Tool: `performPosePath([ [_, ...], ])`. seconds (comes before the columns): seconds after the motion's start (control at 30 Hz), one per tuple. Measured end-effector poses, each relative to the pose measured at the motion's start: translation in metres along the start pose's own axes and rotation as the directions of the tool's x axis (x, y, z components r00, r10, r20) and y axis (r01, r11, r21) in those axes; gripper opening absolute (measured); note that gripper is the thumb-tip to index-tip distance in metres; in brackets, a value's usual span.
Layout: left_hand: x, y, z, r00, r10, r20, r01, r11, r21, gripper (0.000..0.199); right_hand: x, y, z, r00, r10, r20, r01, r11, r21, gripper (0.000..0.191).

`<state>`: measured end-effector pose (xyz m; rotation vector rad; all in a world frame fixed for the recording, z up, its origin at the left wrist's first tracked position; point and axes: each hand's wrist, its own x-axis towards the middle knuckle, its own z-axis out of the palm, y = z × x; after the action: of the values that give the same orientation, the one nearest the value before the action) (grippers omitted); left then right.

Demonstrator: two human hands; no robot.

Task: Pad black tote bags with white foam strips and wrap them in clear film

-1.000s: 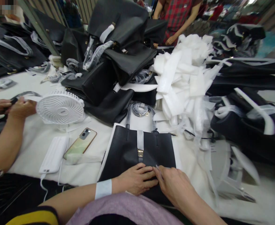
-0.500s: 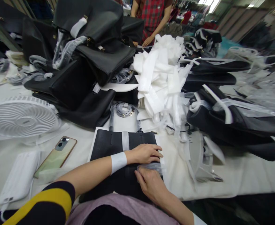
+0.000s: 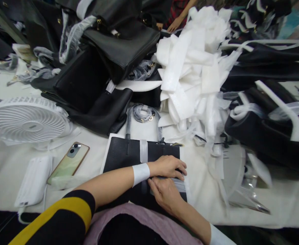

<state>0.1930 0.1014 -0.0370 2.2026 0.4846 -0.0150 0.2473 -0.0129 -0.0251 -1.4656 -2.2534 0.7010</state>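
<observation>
blk/yellow sleeve (image 3: 73,211), white wrist bands (image 3: 141,173), lilac garment (image 3: 136,212)

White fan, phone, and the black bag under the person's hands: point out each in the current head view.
White fan (image 3: 32,126): head view, hub of the grille.
Phone (image 3: 69,162): head view, middle of its back.
Black bag (image 3: 119,156): head view, upper left of its front.
</observation>
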Motion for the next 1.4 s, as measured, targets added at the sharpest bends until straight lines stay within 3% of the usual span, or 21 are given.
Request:
performPosePath([
  [0.4,0.0,-0.009,0.005,0.998,0.054,-0.032,-0.055,0.997,-0.054,0.022,0.005,0.003,0.02,0.986,-0.162,0.029,0.159,0.985,0.072,0.044],
  [0.57,-0.005,-0.007,-0.006,0.998,0.024,-0.061,-0.042,0.953,-0.299,0.018,0.008,-0.005,0.011,0.982,-0.125,0.139,0.108,0.986,0.128,0.029],
  [0.67,-0.034,0.008,-0.018,0.968,-0.072,-0.242,-0.022,0.93,-0.367,0.02,0.006,-0.006,0.009,0.983,-0.117,0.144,0.082,0.971,0.224,0.02],
  [0.77,-0.083,0.026,-0.02,0.894,-0.195,-0.404,0.118,0.971,-0.208,0.02,0.003,-0.002,0.015,0.993,-0.121,0.002,0.119,0.981,0.152,0.018],
  [0.87,-0.132,0.038,-0.009,0.882,-0.279,-0.379,0.303,0.953,0.003,0.024,0.003,0.001,0.021,0.991,-0.126,-0.05,0.13,0.987,0.089,0.016],
  [0.93,-0.156,0.042,-0.002,0.894,-0.272,-0.356,0.321,0.943,0.085,0.027,0.004,0.0,0.021,0.991,-0.134,-0.017,0.135,0.983,0.124,0.016],
  [1.0,-0.176,0.046,0.002,0.872,-0.253,-0.42,0.287,0.958,0.019,0.025,0.005,-0.002,0.018,0.991,-0.131,0.007,0.128,0.977,0.17,0.015],
  [1.03,-0.187,0.047,0.003,0.82,-0.285,-0.496,0.291,0.954,-0.067,0.023,0.006,-0.002,0.017,0.992,-0.124,0.018,0.119,0.976,0.184,0.016],
  [1.07,-0.199,0.048,0.004,0.732,-0.358,-0.58,0.314,0.932,-0.178,0.022,0.007,-0.001,0.016,0.992,-0.12,0.026,0.113,0.975,0.192,0.016],
  [1.1,-0.213,0.048,0.006,0.597,-0.466,-0.653,0.347,0.884,-0.313,0.021,0.008,0.0,0.016,0.992,-0.121,0.033,0.112,0.975,0.193,0.017],
  [1.17,-0.243,0.048,0.015,0.229,-0.684,-0.692,0.345,0.722,-0.6,0.021,0.011,0.003,0.016,0.99,-0.134,0.044,0.124,0.974,0.188,0.017],
  [1.2,-0.258,0.047,0.021,0.047,-0.761,-0.647,0.268,0.634,-0.726,0.022,0.012,0.005,0.017,0.989,-0.143,0.044,0.133,0.974,0.184,0.018],
  [1.23,-0.271,0.046,0.028,-0.097,-0.82,-0.565,0.133,0.552,-0.823,0.023,0.013,0.006,0.017,0.987,-0.154,0.041,0.144,0.973,0.18,0.018],
  [1.27,-0.282,0.045,0.035,-0.186,-0.868,-0.461,-0.038,0.476,-0.879,0.025,0.014,0.007,0.018,0.986,-0.165,0.035,0.156,0.972,0.178,0.018],
  [1.3,-0.291,0.043,0.042,-0.216,-0.908,-0.358,-0.215,0.402,-0.89,0.028,0.014,0.007,0.018,0.984,-0.173,0.028,0.166,0.97,0.176,0.018],
  [1.33,-0.295,0.04,0.046,-0.195,-0.942,-0.273,-0.373,0.328,-0.868,0.028,0.014,0.007,0.018,0.984,-0.179,0.021,0.173,0.97,0.173,0.019],
  [1.4,-0.295,0.034,0.05,-0.096,-0.98,-0.176,-0.592,0.198,-0.781,0.022,0.014,0.005,0.017,0.983,-0.183,0.019,0.178,0.97,0.167,0.019],
])
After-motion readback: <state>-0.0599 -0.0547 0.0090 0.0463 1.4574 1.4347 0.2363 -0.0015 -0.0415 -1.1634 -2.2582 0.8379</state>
